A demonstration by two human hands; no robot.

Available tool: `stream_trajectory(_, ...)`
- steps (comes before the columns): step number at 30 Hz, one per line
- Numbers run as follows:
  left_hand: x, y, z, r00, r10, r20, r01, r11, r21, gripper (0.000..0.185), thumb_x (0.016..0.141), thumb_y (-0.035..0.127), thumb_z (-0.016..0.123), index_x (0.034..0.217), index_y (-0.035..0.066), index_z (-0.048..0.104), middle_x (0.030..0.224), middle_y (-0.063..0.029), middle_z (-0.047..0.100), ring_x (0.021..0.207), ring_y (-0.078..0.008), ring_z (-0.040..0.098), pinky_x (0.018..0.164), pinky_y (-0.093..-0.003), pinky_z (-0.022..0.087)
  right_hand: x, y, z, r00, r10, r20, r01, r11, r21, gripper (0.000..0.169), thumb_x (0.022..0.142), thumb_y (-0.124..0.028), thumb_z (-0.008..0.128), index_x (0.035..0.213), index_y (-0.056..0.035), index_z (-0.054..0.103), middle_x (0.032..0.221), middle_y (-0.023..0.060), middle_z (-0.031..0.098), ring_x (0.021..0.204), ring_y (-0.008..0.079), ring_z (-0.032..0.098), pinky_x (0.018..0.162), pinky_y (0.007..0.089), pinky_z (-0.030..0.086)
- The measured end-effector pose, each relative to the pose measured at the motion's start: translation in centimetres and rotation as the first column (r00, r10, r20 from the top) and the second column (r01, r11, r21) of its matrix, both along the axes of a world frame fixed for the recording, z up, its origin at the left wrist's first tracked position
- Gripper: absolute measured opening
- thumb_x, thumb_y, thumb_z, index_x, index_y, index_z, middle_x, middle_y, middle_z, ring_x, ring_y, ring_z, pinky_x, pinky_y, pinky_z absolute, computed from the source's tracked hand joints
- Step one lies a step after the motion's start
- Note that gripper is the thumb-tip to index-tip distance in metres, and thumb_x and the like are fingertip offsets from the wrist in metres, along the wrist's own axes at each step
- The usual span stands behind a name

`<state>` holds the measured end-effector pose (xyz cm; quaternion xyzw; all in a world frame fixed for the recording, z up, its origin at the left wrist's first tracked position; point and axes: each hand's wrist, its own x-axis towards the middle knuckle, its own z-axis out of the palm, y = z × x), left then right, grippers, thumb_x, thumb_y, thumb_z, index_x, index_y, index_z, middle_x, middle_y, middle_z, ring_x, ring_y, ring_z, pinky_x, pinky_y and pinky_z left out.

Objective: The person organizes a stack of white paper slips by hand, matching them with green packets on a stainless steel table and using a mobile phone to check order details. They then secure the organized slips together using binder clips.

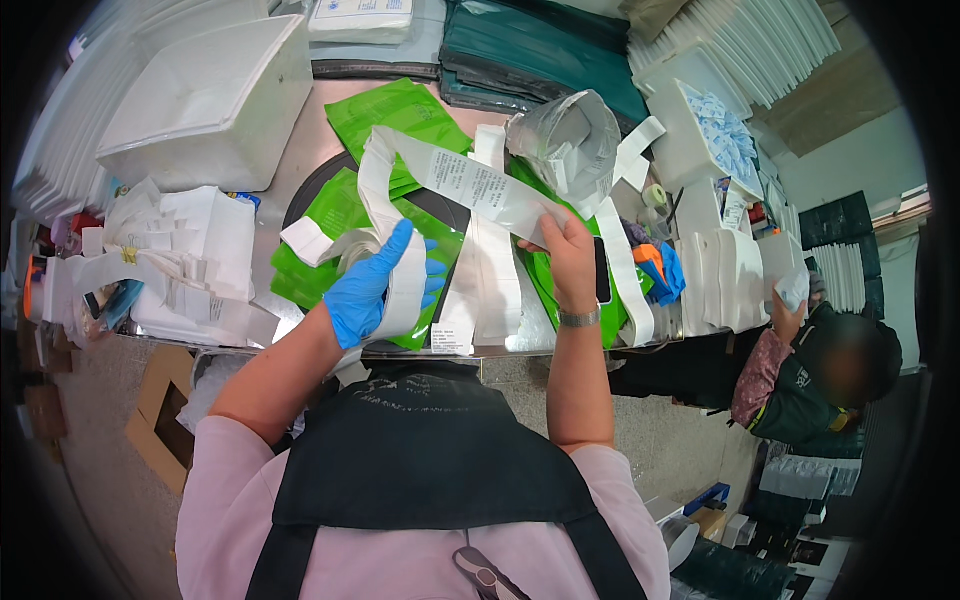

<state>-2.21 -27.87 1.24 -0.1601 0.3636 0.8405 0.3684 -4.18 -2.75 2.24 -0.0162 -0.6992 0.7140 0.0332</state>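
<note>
My left hand (367,289), in a blue glove, has a long white label strip (469,184) running across its palm between thumb and fingers. The strip loops upward and stretches to my right hand (568,251), which is bare and wears a metal-band watch (579,318). That hand pinches the strip's end between thumb and fingers; small printed text covers this stretch. Under my left hand, green plastic pouches (315,281) lie on a round black disc (459,251). More label strips (499,289) hang down between my hands.
A clear plastic tub (551,142) with labels inside stands behind my right hand. At the left are a white foam box (225,112) and a paper stack (229,255). Dark green bags (525,52) lie at the back. Another person (795,382) stands at the right, holding a small packet (793,289).
</note>
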Motion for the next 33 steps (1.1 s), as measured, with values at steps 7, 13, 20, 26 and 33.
stream_trajectory(7,-2.0,-1.4,-2.8,0.968,0.223,0.119,-0.247,0.935,0.254,0.076,0.078,0.073,0.038,0.114,0.007,0.051,0.108,-0.0161,0.056,0.092,-0.0263,0.056,0.078,-0.0383,0.046,1.6,-0.5,-1.3,0.993,-0.116,-0.02,0.115,0.993,-0.003,0.026,0.092,-0.012,0.045,0.111,0.0049,0.054,0.09,0.0093,0.063,0.072,0.0142,0.061,0.065,0.0259,0.049)
stream_trajectory(13,-3.0,-1.6,-4.9,0.926,0.332,0.18,-0.372,0.885,0.281,0.046,0.085,0.049,0.048,0.103,0.007,0.055,0.094,-0.0122,0.061,0.079,-0.0241,0.059,0.069,-0.0367,0.048,2.7,-3.9,-4.5,0.976,-0.107,-0.19,0.113,0.993,0.021,0.028,0.092,-0.009,0.044,0.115,0.0037,0.053,0.094,0.01,0.063,0.076,0.0157,0.063,0.067,0.0252,0.05)
stream_trajectory(20,-3.5,0.4,-7.0,0.976,0.215,0.031,-0.217,0.971,0.096,0.025,0.083,0.015,0.058,0.102,-0.001,0.057,0.093,-0.0118,0.062,0.082,-0.0237,0.061,0.075,-0.0322,0.049,3.2,-9.0,-4.8,0.965,0.263,-0.008,-0.253,0.936,0.246,0.034,0.083,-0.014,0.059,0.115,-0.0022,0.056,0.107,0.0112,0.062,0.096,0.0178,0.06,0.081,0.0285,0.047)
stream_trajectory(26,-3.3,2.9,-5.8,0.938,0.28,-0.204,-0.305,0.947,-0.103,0.032,0.082,0.004,0.056,0.113,0.001,0.053,0.102,-0.0106,0.06,0.093,-0.0196,0.058,0.081,-0.0299,0.046,-0.1,-7.6,-9.9,0.986,0.135,0.095,-0.146,0.982,0.121,0.025,0.086,-0.012,0.055,0.108,-0.0007,0.054,0.08,-0.0005,0.059,0.07,0.006,0.049,0.063,0.0227,0.042)
stream_trajectory(33,-5.0,0.9,-7.3,0.934,0.254,-0.251,-0.282,0.956,-0.084,0.041,0.084,0.008,0.056,0.123,0.004,0.045,0.118,-0.0125,0.053,0.106,-0.0258,0.052,0.088,-0.0306,0.043,-1.0,-5.4,-9.5,0.997,0.042,0.063,-0.058,0.955,0.289,0.036,0.087,-0.015,0.054,0.116,0.0041,0.047,0.077,0.0175,0.059,0.068,0.0201,0.056,0.063,0.0307,0.044)
